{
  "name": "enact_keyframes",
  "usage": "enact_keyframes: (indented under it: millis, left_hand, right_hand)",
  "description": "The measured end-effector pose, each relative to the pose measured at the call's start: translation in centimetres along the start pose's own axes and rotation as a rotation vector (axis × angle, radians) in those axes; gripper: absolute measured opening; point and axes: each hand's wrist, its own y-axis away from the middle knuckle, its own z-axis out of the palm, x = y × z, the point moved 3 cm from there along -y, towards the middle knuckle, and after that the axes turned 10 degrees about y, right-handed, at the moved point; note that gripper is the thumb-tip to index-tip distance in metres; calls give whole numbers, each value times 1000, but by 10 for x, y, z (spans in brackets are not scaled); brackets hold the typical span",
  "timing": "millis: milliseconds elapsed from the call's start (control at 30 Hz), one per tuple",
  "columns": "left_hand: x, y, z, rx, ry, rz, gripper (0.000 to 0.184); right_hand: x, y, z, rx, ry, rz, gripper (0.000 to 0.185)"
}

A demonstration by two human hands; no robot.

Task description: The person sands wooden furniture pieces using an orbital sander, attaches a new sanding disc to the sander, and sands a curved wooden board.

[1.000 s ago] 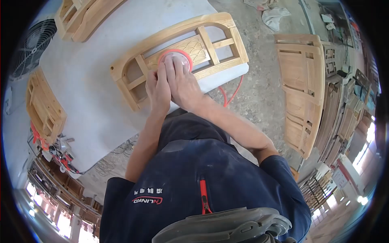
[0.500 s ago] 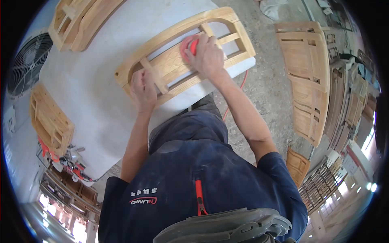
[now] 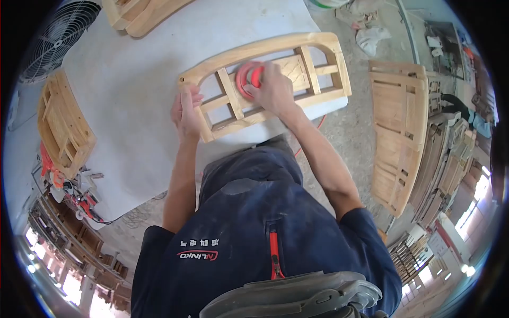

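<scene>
Gripping hand: your right hand (image 3: 277,90) is closed around the raised top of a round red sander (image 3: 246,79), fingers and thumb curled about it, slightly blurred.
Sander: its disc lies against the left part of the carved centre panel (image 3: 292,71), which your hand partly covers.
Other hand: your left hand (image 3: 186,114) is at the left end of the wooden frame (image 3: 307,70), fingers bent over the end rail. You cannot tell from this angle how firmly they hold it, as the thumb is hidden.
Frame: pale wood with an arched far rail and open slots, lying at the near right corner of the white table (image 3: 138,106), its long lower rail beside the near edge.
Left edge of table: a second frame (image 3: 75,119), with a round fan (image 3: 58,42) beyond it.
Far side of table: more pale wooden parts (image 3: 154,21), cut off by the view.
Near left corner: a jumble of tools (image 3: 82,199), some red.
Past the right edge: large wooden panels (image 3: 400,138) and, near the corner, a red hose (image 3: 322,122).
Your clothing: a dark blue shirt (image 3: 238,222) with a red zip.
</scene>
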Motion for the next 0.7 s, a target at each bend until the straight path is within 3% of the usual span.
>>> enact_keyframes:
  millis: [100, 167, 233, 333, 367, 500, 700]
  left_hand:
    - [18, 3, 41, -323, 396, -111, 88]
    - [15, -4, 75, -466, 752, -240, 93]
    - [32, -6, 109, -629, 775, -287, 97]
    - [48, 3, 155, -711, 985, -451, 102]
    - [45, 3, 158, -842, 974, -419, 105]
    - [45, 18, 164, -803, 991, -510, 102]
    - [45, 19, 168, -822, 872, -486, 96]
  right_hand:
    - [-5, 21, -45, 30, -197, 222, 71]
    - [-14, 30, -78, 36, -352, 238, 70]
    - [-19, 37, -96, 56, -578, 255, 70]
    - [-28, 47, -106, 149, -613, 174, 72]
    - [-31, 52, -109, 139, -650, 218, 74]
    - [-36, 68, -116, 181, -679, 237, 75]
    - [-21, 73, -107, 206, -732, 228, 77]
